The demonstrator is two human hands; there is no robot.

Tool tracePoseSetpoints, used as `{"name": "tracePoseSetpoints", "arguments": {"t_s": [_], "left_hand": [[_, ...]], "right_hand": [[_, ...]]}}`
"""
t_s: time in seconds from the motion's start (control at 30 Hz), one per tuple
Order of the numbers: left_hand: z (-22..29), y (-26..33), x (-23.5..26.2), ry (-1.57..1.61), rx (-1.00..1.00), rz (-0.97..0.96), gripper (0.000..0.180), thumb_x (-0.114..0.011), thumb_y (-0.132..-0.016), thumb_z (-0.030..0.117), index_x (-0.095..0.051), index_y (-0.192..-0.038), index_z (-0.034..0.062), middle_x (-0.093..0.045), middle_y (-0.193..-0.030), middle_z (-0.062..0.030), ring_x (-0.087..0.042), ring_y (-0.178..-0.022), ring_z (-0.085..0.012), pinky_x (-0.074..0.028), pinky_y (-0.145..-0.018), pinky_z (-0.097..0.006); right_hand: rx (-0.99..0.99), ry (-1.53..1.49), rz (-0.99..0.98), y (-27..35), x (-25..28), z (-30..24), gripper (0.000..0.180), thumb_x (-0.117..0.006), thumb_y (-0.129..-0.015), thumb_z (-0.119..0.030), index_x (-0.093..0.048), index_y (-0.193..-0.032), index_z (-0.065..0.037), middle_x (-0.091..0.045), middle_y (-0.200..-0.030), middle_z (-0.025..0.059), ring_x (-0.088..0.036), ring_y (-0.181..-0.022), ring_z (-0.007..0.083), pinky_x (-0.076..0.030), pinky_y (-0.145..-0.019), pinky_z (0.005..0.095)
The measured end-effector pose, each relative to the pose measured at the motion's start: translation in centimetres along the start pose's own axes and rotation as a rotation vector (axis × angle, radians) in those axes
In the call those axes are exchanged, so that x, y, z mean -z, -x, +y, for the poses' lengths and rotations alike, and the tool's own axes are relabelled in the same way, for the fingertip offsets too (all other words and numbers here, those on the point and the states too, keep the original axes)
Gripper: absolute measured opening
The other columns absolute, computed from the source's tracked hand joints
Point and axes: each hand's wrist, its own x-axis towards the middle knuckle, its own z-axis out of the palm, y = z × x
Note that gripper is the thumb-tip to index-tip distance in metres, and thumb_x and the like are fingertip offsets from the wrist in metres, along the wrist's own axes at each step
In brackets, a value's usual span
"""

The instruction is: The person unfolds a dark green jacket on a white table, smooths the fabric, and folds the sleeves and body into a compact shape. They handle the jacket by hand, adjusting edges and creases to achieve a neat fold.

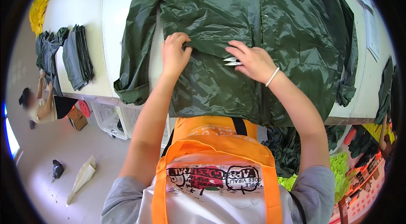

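A dark green, shiny raincoat (pixel 211 84) lies spread on the white table in front of me, its sleeves out to both sides. My left hand (pixel 176 52) pinches the edge of a pocket flap on the coat's left half. In my right hand (pixel 252 61) are small thread snips (pixel 232 61), their pale blades pointing left and slightly apart over the fabric. My right fingertips rest near the flap's other end. A second pocket (pixel 317 54) shows on the coat's right half.
A stack of folded dark green garments (pixel 77 57) lies at the table's left, with yellow fabric (pixel 41 4) beyond. White crates (pixel 109 118) stand under the table edge. A co-worker (pixel 44 105) is at far left. Lime green fabric (pixel 338 175) lies low on the right.
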Motion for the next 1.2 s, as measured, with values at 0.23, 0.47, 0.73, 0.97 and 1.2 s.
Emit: {"name": "tracePoseSetpoints", "arguments": {"t_s": [0.23, 0.47, 0.73, 0.97, 1.2], "left_hand": [[-2.3, -0.8, 0.4, 0.711, 0.528, 0.474, 0.017, -0.066, -0.084, 0.006, -0.06, -0.097, -0.0023, -0.063, -0.086, -0.0051, -0.058, -0.077, -0.0088, -0.045, -0.07, -0.021], [1.4, 4.0, 0.2, 0.267, 0.258, 0.36, 0.016, -0.066, -0.079, 0.002, -0.062, -0.094, 0.002, -0.061, -0.083, -0.0083, -0.056, -0.071, -0.0178, -0.047, -0.066, -0.027], [2.7, 5.7, -0.3, 0.027, 0.129, 0.11, 0.046, -0.071, -0.073, 0.01, -0.055, -0.116, 0.0047, -0.054, -0.116, -0.0128, -0.05, -0.107, -0.0318, -0.042, -0.089, -0.037], [-1.5, 12.3, 6.9, -0.428, 0.237, 0.525, 0.049, -0.067, -0.077, 0.014, -0.052, -0.122, 0.0024, -0.047, -0.128, -0.0189, -0.042, -0.119, -0.0358, -0.031, -0.101, -0.043], [-12.7, 18.1, 13.8, 0.574, 1.266, 0.677, 0.073, -0.073, -0.076, 0.044, -0.047, -0.121, -0.0079, -0.054, -0.109, -0.0191, -0.053, -0.092, -0.0233, -0.046, -0.074, -0.033]], "right_hand": [[-0.52, -0.501, 0.338, -6.2, 0.6, 6.2, 0.019, -0.071, -0.077, -0.019, -0.069, -0.085, -0.002, -0.064, -0.068, 0.0095, -0.057, -0.06, 0.0149, -0.045, -0.06, 0.0284], [-0.585, -0.539, 0.241, -7.0, 0.3, 8.0, 0.024, -0.074, -0.072, -0.024, -0.072, -0.083, -0.004, -0.06, -0.063, 0.0055, -0.053, -0.059, 0.013, -0.043, -0.06, 0.0269], [-0.647, -0.773, 0.15, -7.2, 0.7, 8.8, 0.022, -0.078, -0.069, -0.02, -0.07, -0.078, -0.001, -0.065, -0.072, 0.0021, -0.055, -0.065, 0.0099, -0.045, -0.064, 0.0265], [-0.473, -0.499, 0.319, -6.1, -0.4, 7.9, 0.026, -0.072, -0.077, -0.023, -0.068, -0.089, 0.0, -0.064, -0.072, 0.0036, -0.052, -0.065, 0.0082, -0.043, -0.062, 0.0253], [-0.314, -0.729, 0.248, -0.6, 0.1, 2.1, 0.021, -0.069, -0.082, -0.013, -0.065, -0.098, 0.001, -0.066, -0.088, 0.0026, -0.059, -0.081, 0.0088, -0.047, -0.075, 0.0244]]}}
